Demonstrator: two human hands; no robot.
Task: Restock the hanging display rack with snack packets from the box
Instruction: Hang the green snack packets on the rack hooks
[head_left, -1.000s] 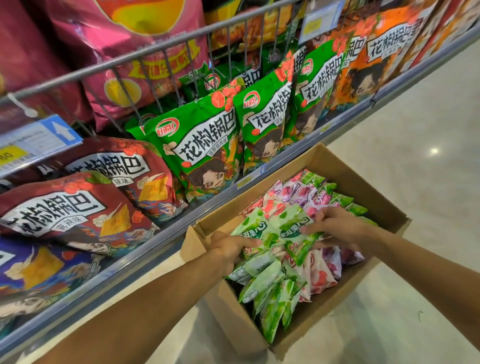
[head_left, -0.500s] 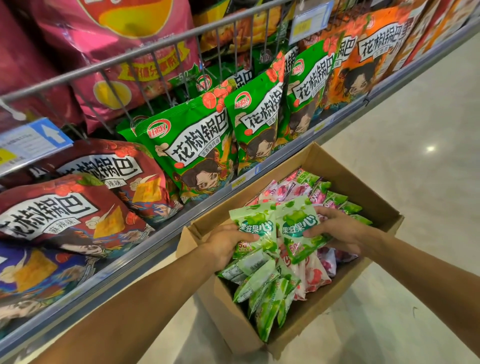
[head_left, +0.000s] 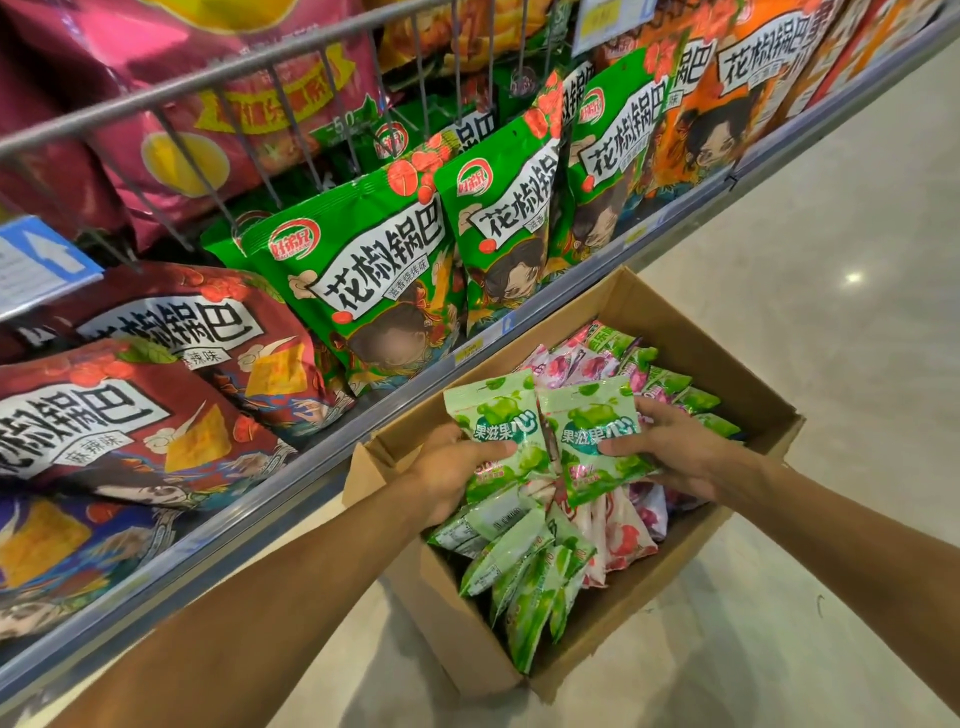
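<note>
An open cardboard box (head_left: 670, 332) stands on the floor against the shelf, filled with small green and pink snack packets (head_left: 524, 582). My left hand (head_left: 447, 473) grips a light green packet (head_left: 493, 415) by its lower left side, raised above the box. My right hand (head_left: 670, 447) grips a second light green packet (head_left: 592, 426) beside it, thumb across its front. The two packets stand upright, side by side and touching. Above hangs the wire display rack (head_left: 218, 83) with large bags behind it.
A metal shelf edge (head_left: 613, 260) runs diagonally just behind the box. Large green (head_left: 358, 280), red (head_left: 119, 415) and orange (head_left: 727, 93) snack bags fill the shelf. A blue price tag (head_left: 36, 260) sticks out at left. Pale floor (head_left: 831, 312) lies to the right.
Both hands have lifted the two green packets up out of the box's pile and turned them upright, fronts facing me.
</note>
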